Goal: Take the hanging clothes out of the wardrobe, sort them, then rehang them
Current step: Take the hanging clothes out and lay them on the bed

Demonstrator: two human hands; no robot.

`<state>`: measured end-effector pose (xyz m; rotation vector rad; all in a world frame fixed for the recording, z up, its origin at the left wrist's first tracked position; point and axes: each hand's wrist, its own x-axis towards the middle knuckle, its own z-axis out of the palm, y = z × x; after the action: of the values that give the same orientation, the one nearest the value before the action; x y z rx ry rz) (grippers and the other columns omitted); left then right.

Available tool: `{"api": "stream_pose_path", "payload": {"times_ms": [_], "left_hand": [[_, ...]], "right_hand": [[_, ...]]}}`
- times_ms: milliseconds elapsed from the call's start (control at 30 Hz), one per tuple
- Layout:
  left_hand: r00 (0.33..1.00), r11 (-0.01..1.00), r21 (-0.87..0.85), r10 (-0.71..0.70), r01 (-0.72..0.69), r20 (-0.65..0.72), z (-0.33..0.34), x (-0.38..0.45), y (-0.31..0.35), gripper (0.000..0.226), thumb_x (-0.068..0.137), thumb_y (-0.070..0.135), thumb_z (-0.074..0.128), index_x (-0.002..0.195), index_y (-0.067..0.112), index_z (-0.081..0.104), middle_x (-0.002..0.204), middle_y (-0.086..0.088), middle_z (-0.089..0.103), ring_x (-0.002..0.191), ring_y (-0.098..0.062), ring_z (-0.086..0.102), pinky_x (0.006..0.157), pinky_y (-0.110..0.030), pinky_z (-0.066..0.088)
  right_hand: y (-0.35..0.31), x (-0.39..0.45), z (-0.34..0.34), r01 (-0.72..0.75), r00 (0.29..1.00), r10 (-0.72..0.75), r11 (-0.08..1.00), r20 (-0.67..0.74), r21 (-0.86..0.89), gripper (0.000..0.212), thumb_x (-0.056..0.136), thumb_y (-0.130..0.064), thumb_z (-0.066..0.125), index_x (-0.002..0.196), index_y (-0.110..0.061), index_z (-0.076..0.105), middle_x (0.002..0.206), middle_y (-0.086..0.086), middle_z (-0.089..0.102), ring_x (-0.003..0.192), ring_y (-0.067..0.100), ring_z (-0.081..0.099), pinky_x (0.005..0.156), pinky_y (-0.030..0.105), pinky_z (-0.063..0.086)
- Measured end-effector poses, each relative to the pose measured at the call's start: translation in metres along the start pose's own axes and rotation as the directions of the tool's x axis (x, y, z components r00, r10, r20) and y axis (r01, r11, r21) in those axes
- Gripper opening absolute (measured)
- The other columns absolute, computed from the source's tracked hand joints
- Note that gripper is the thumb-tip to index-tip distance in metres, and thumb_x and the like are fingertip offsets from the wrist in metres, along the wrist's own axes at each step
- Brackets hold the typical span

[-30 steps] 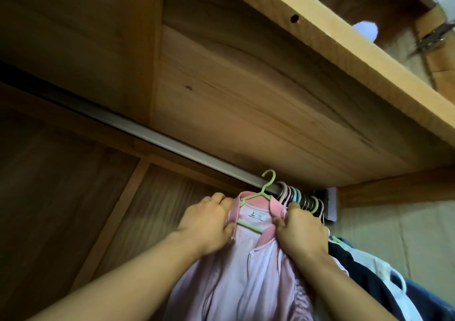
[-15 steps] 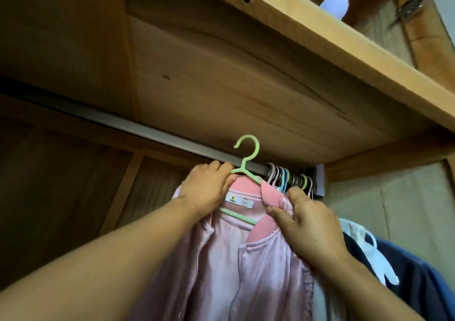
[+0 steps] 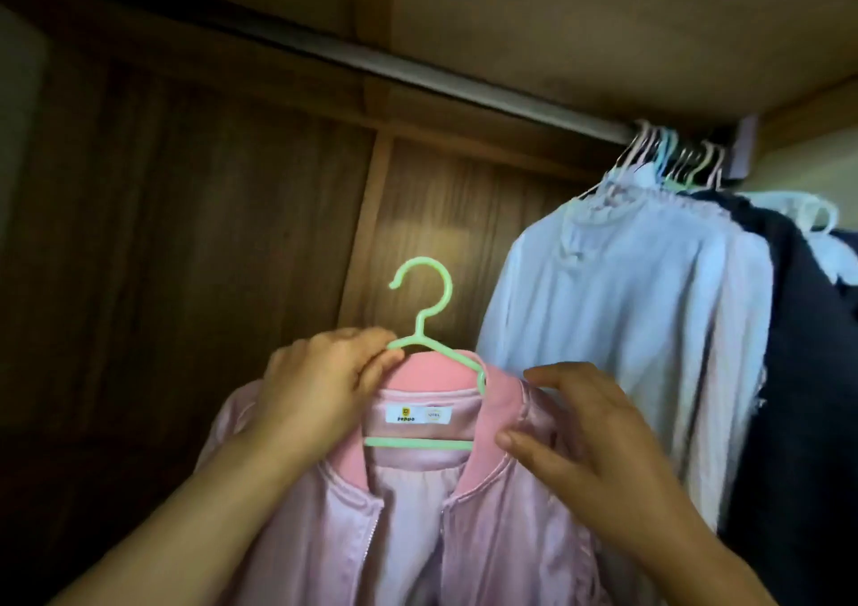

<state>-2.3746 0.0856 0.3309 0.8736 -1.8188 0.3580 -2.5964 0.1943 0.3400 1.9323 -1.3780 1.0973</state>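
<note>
Head view, near field: 2 forearms reach up from bottom edge. Left hand [image 3: 320, 392] grips the left shoulder of a pink jacket [image 3: 418, 526], fingers curled over fabric and the left arm of a green hanger [image 3: 429, 354]; fingertips touch the hanger's upper bar. Right hand [image 3: 589, 438] sits at the jacket's right shoulder, fingers spread and partly bent, thumb against the collar edge; firm hold vs. light touch cannot be told. Jacket is on the hanger, zip open at front, white neck label w/ yellow mark visible inside collar. Hanger hook is free in the air, well below the rail [image 3: 464, 90], not on it. Mid field, right: pale blue garment [image 3: 617, 308] hangs from the rail, dark navy garment [image 3: 808, 373] just beside it at frame edge. Approx. a dozen pastel hanger hooks [image 3: 673, 155] bunched at rail's right end. Far field: dark wood back panel [image 3: 185, 234] w/ lighter vertical strip; wood shelf underside above the rail.
</note>
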Motion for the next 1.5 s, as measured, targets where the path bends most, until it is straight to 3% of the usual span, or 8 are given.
{"api": "stream_pose_path", "payload": {"times_ms": [167, 400, 533, 800, 933, 1100, 1400, 1500], "left_hand": [[0.984, 0.99, 0.106, -0.11, 0.096, 0.138, -0.029, -0.126, -0.005, 0.018, 0.084, 0.043, 0.05, 0.09, 0.037, 0.066, 0.078, 0.013, 0.068, 0.061, -0.018, 0.065, 0.044, -0.025, 0.036], [0.86, 0.902, 0.266, -0.412, 0.339, 0.3, -0.082, -0.254, 0.015, 0.046, 0.087, 0.057, 0.024, 0.096, 0.033, 0.062, 0.088, 0.01, 0.069, 0.076, -0.017, 0.066, 0.055, -0.031, 0.049], [0.696, 0.723, 0.43, -0.671, 0.541, 0.254, -0.122, -0.319, 0.033, 0.038, 0.095, 0.054, 0.028, 0.111, 0.033, 0.056, 0.105, 0.007, 0.067, 0.098, -0.02, 0.061, 0.075, -0.031, 0.047], [0.444, 0.346, 0.616, -0.896, 0.708, -0.008, -0.2, -0.443, 0.122, 0.053, 0.081, 0.06, 0.017, 0.111, 0.036, 0.054, 0.105, 0.013, 0.064, 0.099, -0.013, 0.059, 0.071, -0.027, 0.041], [0.424, 0.193, 0.628, -0.873, 0.754, -0.241, -0.241, -0.486, 0.181, 0.06, 0.077, 0.065, 0.013, 0.097, 0.032, 0.058, 0.088, 0.009, 0.066, 0.084, -0.015, 0.06, 0.06, -0.028, 0.038], [0.359, 0.0, 0.582, -0.787, 0.813, -0.502, -0.304, -0.52, 0.256, 0.042, 0.081, 0.059, 0.029, 0.086, 0.026, 0.055, 0.07, 0.005, 0.063, 0.071, -0.02, 0.062, 0.054, -0.03, 0.043], [0.196, -0.238, 0.305, -0.391, 0.922, -0.899, -0.428, -0.548, 0.363, 0.023, 0.084, 0.046, 0.049, 0.076, 0.025, 0.055, 0.063, 0.004, 0.054, 0.072, -0.027, 0.057, 0.059, -0.038, 0.046], [0.129, -0.28, 0.206, -0.269, 0.938, -0.955, -0.463, -0.564, 0.391, 0.021, 0.083, 0.044, 0.049, 0.069, 0.028, 0.051, 0.059, 0.008, 0.052, 0.063, -0.021, 0.052, 0.057, -0.036, 0.04]], "right_hand": [[-0.05, -0.087, 0.056, -0.15, 0.988, 0.14, 0.961, 0.06, 0.232, 0.045, 0.068, -0.056, 0.06, 0.107, -0.034, 0.057, 0.106, -0.017, 0.054, 0.1, 0.002, 0.052, 0.087, -0.001, 0.03], [-0.108, -0.181, 0.093, -0.254, 0.965, 0.194, 0.855, 0.175, 0.453, 0.047, 0.068, -0.054, 0.061, 0.102, -0.022, 0.065, 0.104, -0.013, 0.058, 0.098, -0.001, 0.052, 0.084, 0.0, 0.034], [-0.135, -0.217, 0.108, -0.184, 0.97, 0.07, 0.836, 0.232, 0.517, 0.044, 0.07, -0.048, 0.06, 0.098, -0.015, 0.067, 0.097, -0.011, 0.056, 0.092, 0.006, 0.052, 0.083, 0.003, 0.034], [-0.206, -0.3, 0.112, -0.141, 0.89, -0.256, 0.633, 0.377, 0.761, 0.029, 0.07, -0.031, 0.068, 0.093, -0.013, 0.067, 0.089, -0.006, 0.061, 0.086, 0.01, 0.056, 0.081, -0.001, 0.032], [-0.245, -0.335, 0.097, -0.143, 0.816, -0.436, 0.483, 0.379, 0.864, 0.026, 0.069, -0.027, 0.069, 0.092, -0.014, 0.067, 0.089, -0.007, 0.06, 0.085, 0.013, 0.058, 0.079, 0.012, 0.04], [-0.309, -0.371, 0.061, -0.142, 0.694, -0.64, 0.326, 0.329, 0.935, 0.027, 0.067, -0.028, 0.068, 0.09, -0.013, 0.066, 0.086, -0.005, 0.061, 0.083, 0.015, 0.058, 0.075, 0.008, 0.035], [-0.445, -0.402, -0.025, -0.064, 0.493, -0.87, -0.051, -0.013, 0.997, 0.029, 0.069, -0.013, 0.081, 0.094, -0.012, 0.067, 0.089, -0.004, 0.062, 0.088, 0.019, 0.06, 0.078, 0.028, 0.049], [-0.491, -0.417, -0.05, -0.052, 0.436, -0.891, -0.168, -0.128, 0.984, 0.028, 0.071, -0.027, 0.073, 0.094, -0.013, 0.066, 0.088, -0.002, 0.063, 0.087, 0.016, 0.058, 0.078, 0.02, 0.044]]}}
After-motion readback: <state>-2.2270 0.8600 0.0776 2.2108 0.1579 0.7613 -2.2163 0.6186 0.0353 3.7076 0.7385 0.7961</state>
